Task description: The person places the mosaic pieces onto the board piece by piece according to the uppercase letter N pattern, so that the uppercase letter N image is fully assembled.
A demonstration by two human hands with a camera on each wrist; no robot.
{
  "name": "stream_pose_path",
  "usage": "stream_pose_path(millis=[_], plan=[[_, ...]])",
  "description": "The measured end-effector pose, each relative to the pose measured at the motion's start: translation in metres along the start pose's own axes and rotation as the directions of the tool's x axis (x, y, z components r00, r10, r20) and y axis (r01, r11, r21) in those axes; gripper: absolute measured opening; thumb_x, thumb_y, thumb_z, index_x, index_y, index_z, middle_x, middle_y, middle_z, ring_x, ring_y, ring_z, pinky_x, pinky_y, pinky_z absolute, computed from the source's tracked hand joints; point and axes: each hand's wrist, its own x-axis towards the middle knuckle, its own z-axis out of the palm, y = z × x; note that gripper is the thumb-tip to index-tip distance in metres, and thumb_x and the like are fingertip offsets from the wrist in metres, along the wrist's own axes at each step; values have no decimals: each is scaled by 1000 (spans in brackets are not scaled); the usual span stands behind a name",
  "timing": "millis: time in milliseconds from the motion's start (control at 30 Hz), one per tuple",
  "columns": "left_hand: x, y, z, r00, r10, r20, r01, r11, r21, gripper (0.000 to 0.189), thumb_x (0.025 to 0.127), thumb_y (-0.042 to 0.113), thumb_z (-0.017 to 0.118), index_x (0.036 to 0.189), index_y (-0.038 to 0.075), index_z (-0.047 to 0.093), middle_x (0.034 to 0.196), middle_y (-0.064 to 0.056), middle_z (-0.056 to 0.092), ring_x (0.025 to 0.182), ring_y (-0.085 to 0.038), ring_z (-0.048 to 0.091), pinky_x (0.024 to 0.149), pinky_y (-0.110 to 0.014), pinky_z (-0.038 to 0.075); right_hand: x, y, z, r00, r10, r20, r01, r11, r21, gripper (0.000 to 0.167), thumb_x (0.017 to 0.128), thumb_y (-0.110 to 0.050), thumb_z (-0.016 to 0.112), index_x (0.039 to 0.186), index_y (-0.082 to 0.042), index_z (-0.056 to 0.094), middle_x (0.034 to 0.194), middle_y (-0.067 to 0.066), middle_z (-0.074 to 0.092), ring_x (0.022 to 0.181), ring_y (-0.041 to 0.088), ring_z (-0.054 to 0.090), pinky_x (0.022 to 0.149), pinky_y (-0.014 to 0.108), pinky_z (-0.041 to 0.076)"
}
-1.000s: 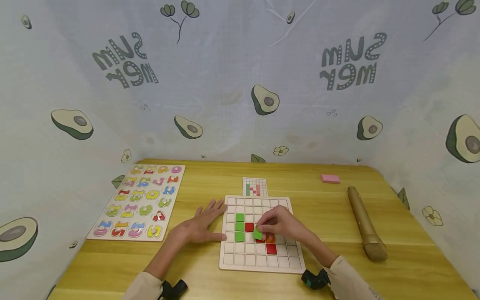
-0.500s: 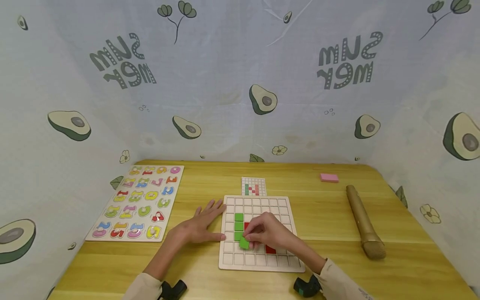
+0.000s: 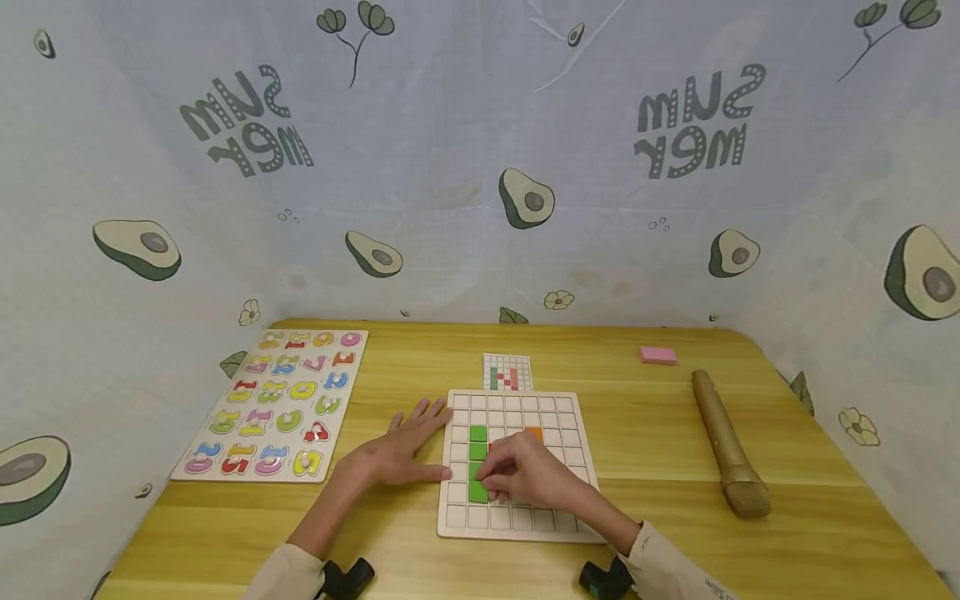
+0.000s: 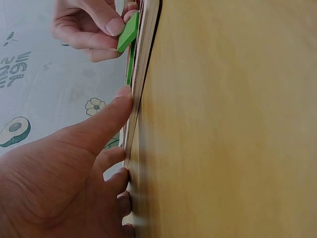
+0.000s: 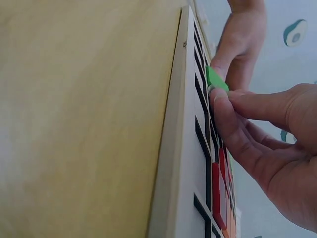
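A square green tile (image 3: 477,492) is pinched between the thumb and fingers of my right hand (image 3: 527,471), at the lower end of a column of green tiles (image 3: 477,442) on the white grid board (image 3: 459,518). Seen from the left wrist, the pinched tile (image 4: 130,32) tilts against the board's face. My left hand (image 3: 401,454) lies with fingers spread at the board's left edge, thumb and fingertips touching it. Above my right hand an orange tile (image 3: 533,433) shows. Red tiles (image 5: 218,193) appear in the right wrist view; my right hand mostly covers them from the head.
Behind the board lies a small printed grid card (image 3: 507,372). A number puzzle board (image 3: 281,408) is on the left of the wooden table (image 3: 405,558). On the right are a brown microphone-shaped object (image 3: 729,442) and a pink block (image 3: 658,356).
My right hand has moved left across the board with the green tile, then slightly down to the bottom of the green column. My left hand stays at the board's edge.
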Motion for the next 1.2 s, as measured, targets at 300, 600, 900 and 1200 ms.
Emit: stream_pose_path(millis=[300, 600, 900, 1200], plan=[[1, -5, 2, 997, 68, -18, -69, 997, -31, 97, 100, 55, 74, 173, 13, 26, 182, -11, 9, 168, -35, -1, 132, -63, -3, -4, -5, 0, 999, -39, -11, 38, 992, -119, 9, 93, 9, 78, 94, 2, 84, 88, 3, 70, 72, 8, 71, 68, 23, 63], [0, 4, -1, 1000, 10, -1, -10, 1000, -1, 93, 101, 43, 76, 173, 11, 26, 182, -9, 9, 168, -34, 1, 133, -62, -1, -5, -11, 1, 999, -45, 0, 44, 973, -227, 10, 93, 7, 80, 100, 3, 85, 92, 2, 68, 76, 0, 67, 69, 20, 61], [7, -15, 5, 999, 50, -11, -50, 999, -21, 102, 98, 58, 74, 174, 15, 22, 183, -7, 7, 168, -34, -2, 132, -64, -4, -6, -7, -2, 994, -112, -6, 106, 957, -270, 10, 97, -2, 80, 104, -1, 85, 95, 2, 70, 76, -3, 61, 68, 18, 58], [1, 2, -7, 995, -97, -4, 97, 994, -48, 109, 97, 53, 77, 176, 18, 9, 181, -16, 6, 166, -45, 0, 132, -67, 9, -7, -11, -30, 958, -171, -231, 101, 953, -286, 27, 102, -13, 77, 126, -1, 78, 105, 3, 74, 88, 11, 68, 76, 29, 64]])
